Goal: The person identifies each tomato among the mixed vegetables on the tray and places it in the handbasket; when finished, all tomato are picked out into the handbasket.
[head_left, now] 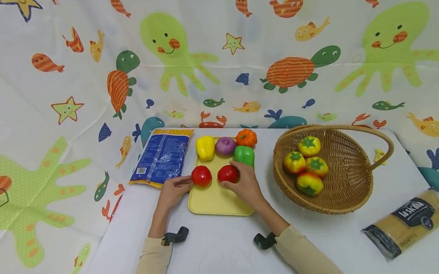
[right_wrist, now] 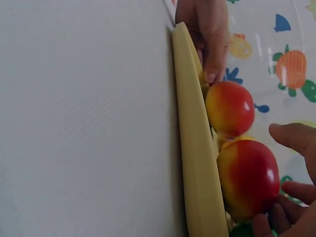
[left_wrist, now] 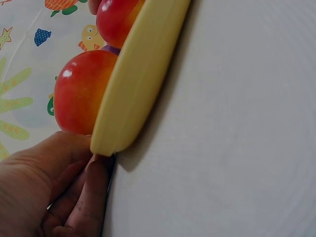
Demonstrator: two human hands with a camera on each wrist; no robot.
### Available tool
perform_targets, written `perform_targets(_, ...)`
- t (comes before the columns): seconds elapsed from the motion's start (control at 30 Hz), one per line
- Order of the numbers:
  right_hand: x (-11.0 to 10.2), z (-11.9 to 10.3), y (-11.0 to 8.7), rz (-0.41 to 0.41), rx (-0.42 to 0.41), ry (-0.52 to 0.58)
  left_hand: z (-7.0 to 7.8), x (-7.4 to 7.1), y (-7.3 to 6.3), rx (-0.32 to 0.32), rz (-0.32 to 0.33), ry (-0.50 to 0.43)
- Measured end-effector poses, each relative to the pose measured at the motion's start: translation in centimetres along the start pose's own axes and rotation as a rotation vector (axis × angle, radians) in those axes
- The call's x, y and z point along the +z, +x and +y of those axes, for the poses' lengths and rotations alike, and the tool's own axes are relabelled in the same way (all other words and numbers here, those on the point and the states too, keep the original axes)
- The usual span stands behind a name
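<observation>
Two glossy red toy tomatoes, yellow underneath, sit on a yellow tray (head_left: 220,203). My left hand (head_left: 174,191) is at the tray's left edge, its fingertips right at the left tomato (head_left: 201,176). In the left wrist view its fingers (left_wrist: 94,190) lie by the tray's end, below that tomato. Around the right tomato (head_left: 227,175) my right hand (head_left: 247,185) spreads its thumb and fingers. The right wrist view shows the thumb (right_wrist: 291,136) apart from this tomato (right_wrist: 249,180), with fingertips at its lower side.
Behind the tomatoes are a yellow pepper (head_left: 205,148), purple onion (head_left: 225,146), orange pepper (head_left: 246,138) and green pepper (head_left: 244,155). A wicker basket (head_left: 343,167) with several yellow-red toy tomatoes (head_left: 317,167) stands right. A blue bag (head_left: 164,155) lies left, a spaghetti pack (head_left: 411,223) far right.
</observation>
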State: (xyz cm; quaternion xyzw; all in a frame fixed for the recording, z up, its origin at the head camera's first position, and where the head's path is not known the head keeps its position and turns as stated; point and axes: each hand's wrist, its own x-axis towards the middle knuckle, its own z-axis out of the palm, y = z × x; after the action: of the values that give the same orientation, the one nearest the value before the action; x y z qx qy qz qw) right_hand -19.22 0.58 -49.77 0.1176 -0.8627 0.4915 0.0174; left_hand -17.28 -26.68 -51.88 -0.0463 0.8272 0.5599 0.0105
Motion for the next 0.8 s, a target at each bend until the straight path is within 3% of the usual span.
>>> perform_targets(0.23, 0.3, 0.6, 0.0, -0.026, 0.001, -0.040, 0.4, 0.0, -0.1, -0.022, -0.012, 0.002)
perform_targets(0.5, 0.8, 1.0, -0.1, -0.029, -0.026, -0.019, 4.1, -0.4, -1.7, -0.007, -0.038, 0.025)
perform_targets(0.8, 1.3, 1.4, 0.0, -0.046, -0.015, 0.015, 4.6, -0.4, -1.9, -0.024, -0.030, 0.029)
